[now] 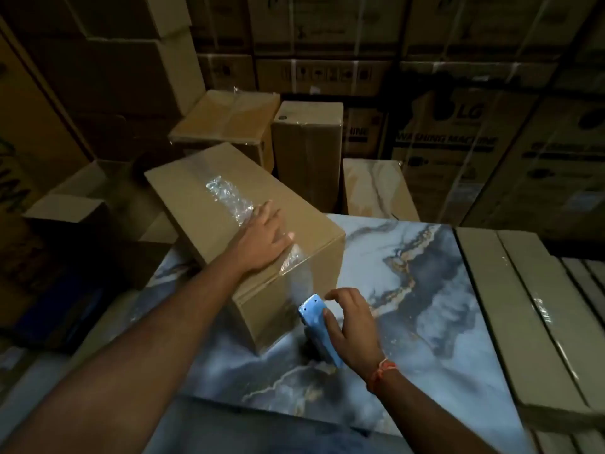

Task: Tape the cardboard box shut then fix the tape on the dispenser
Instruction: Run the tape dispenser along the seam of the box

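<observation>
Our left hand lay flat, fingers spread, pressing tape on the box at frame centre. Our right hand gripped the blue dispenser just beside the box's near face, index finger lifted, over the marbled table.

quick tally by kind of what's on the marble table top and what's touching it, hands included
cardboard box: 1
blue tape dispenser: 1
hands: 2, left hand flat on the box, right hand holding the dispenser
total: 4
</observation>
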Tool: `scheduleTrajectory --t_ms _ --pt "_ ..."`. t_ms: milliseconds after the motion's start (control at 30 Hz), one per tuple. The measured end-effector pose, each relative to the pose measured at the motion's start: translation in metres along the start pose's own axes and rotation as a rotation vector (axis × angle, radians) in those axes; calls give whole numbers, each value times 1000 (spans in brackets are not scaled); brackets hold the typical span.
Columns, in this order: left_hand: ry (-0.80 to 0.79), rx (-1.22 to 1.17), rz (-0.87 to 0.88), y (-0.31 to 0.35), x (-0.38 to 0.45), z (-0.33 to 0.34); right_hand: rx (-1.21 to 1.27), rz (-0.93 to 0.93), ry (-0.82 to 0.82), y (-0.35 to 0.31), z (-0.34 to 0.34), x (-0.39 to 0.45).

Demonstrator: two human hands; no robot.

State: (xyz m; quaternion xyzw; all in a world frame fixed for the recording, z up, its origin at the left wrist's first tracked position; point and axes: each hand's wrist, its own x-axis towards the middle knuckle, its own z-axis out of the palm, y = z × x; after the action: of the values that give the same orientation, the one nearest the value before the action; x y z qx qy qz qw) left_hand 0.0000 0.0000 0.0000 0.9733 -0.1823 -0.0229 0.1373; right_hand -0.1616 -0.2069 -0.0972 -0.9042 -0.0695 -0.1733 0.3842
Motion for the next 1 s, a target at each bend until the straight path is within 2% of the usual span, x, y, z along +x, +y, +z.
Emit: scheduleTrajectory --t_ms 200,467,567,667,1000 --pt "-31 80 -14 1 0 7 -64 276 -144 27 13 -11" --pt "-23 99 -9 -2 0 11 122 378 -407 47 19 -16" --pt "-16 114 -14 -3 2 14 378 432 -443 53 20 -15" --pt "-9 120 -17 -6 4 17 511 457 -431 57 20 -14" --pt "19 126 -238 -10 29 17 670 461 -428 48 12 -35"
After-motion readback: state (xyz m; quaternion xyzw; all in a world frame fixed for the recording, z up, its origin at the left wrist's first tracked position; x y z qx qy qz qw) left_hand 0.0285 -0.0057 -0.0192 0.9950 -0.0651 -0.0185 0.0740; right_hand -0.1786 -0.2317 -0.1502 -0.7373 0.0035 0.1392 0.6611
